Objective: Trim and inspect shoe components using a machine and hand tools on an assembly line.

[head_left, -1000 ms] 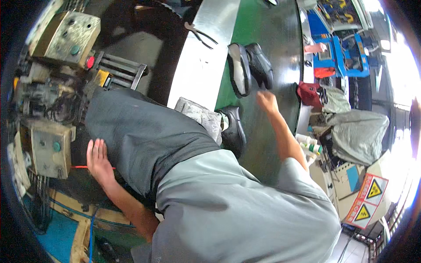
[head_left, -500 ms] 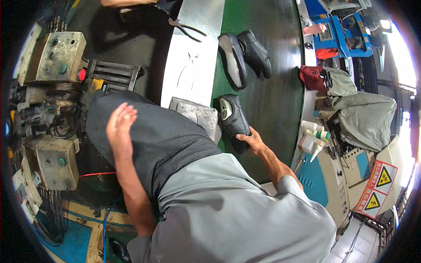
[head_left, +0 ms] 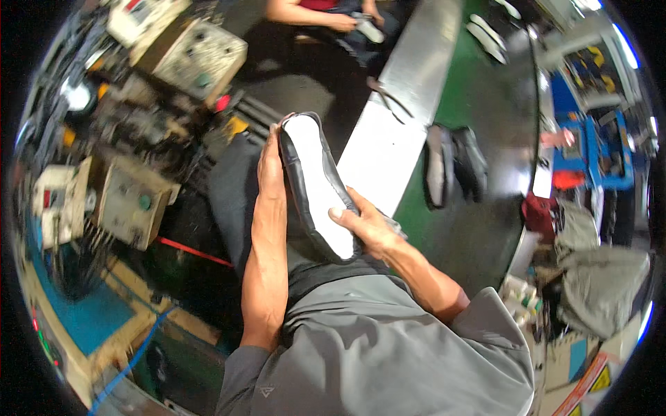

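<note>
Over my lap I hold a black shoe upper (head_left: pixel 318 180) with its white, soleless underside turned up. My right hand (head_left: pixel 372 227) grips it near the lower end, thumb pressed on the white bottom and fingers round the side. Along the upper left edge lies my left hand (head_left: pixel 272 165), closed against the shoe, with its fingertips partly hidden behind it. To the right, on the green and dark belt, rest two dark shoes, one with a grey sole side (head_left: pixel 436 166) and one black (head_left: pixel 472 164).
Pincers (head_left: pixel 390 101) lie on the pale metal ledge (head_left: pixel 378 145) beside the belt. Beyond, another person's hand (head_left: pixel 343 23) holds a light-coloured piece. Worn control boxes (head_left: pixel 137 201) stand left. White pieces (head_left: pixel 487 38) lie farther up the belt.
My right hand has lifted the black shoe upper off the belt and brought it over my lap, underside up. My left hand, empty before, has joined it. The view has turned.
</note>
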The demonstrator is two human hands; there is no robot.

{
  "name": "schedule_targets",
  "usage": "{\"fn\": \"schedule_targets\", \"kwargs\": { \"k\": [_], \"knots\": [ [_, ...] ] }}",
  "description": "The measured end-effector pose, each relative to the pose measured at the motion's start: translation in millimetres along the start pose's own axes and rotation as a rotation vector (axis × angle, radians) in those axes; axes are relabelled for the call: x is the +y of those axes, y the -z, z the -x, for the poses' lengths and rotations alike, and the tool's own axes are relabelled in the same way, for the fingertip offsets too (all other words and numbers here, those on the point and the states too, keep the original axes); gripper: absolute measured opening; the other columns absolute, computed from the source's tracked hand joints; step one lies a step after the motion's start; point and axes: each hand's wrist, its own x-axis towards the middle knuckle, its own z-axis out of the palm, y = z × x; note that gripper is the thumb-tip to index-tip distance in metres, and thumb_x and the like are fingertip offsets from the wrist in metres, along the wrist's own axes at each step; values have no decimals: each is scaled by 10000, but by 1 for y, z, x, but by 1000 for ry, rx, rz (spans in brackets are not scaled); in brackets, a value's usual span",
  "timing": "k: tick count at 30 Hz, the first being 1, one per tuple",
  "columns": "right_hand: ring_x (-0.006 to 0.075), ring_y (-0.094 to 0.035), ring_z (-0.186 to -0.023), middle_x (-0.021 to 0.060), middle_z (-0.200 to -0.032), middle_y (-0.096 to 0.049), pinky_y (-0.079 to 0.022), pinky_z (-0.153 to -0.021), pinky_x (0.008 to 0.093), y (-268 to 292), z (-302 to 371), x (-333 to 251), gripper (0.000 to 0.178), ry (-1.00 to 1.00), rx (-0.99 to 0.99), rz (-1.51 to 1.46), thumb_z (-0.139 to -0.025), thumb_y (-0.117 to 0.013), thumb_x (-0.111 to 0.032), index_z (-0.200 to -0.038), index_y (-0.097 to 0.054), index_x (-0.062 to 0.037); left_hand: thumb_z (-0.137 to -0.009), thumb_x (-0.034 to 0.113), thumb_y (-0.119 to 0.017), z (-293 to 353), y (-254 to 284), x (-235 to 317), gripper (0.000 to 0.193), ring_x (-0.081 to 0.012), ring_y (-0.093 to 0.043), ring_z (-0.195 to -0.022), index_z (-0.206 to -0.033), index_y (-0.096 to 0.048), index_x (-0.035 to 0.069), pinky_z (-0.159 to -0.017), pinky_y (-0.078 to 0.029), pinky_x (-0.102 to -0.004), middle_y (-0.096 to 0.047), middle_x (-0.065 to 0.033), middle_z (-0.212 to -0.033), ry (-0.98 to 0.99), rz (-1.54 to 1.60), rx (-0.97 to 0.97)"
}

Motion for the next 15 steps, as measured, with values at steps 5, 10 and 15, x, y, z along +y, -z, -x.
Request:
{"fn": "schedule_targets", "kwargs": {
  "k": [5,10,15],
  "knots": [
    [327,-583,-1417,259,-1551,-580,-440,-1198,419,-41,-23,13,986,264,-147,487,-936,-862,-406,-1660,-371,48,-1090,296,-699,76,51,52,545,-181,-622,-1226,-1524,-601,-18,-1103,-472,-322,-674,-116,-1416,-609,-629,22],
    [443,-600,-1390,329,-1466,-600,-465,-1180,479,-64,-44,0,941,378,-189,816,-910,-867,-445,-1586,-469,75,-1099,259,-644,118,89,53,521,-192,-603,-1250,-1537,-591,-19,-1108,-459,-313,-651,-132,-1458,-588,-781,102],
    [454,-668,-1288,330,-1410,-643,-519,-1106,472,-98,-81,-29,766,640,-207,842,-998,-752,-375,-1548,-505,98,-1054,132,-571,133,91,68,565,-233,-540,-1437,-1588,-520,-45,-1206,-406,-339,-563,-168,-1606,-477,-681,-105]
  ]
}}
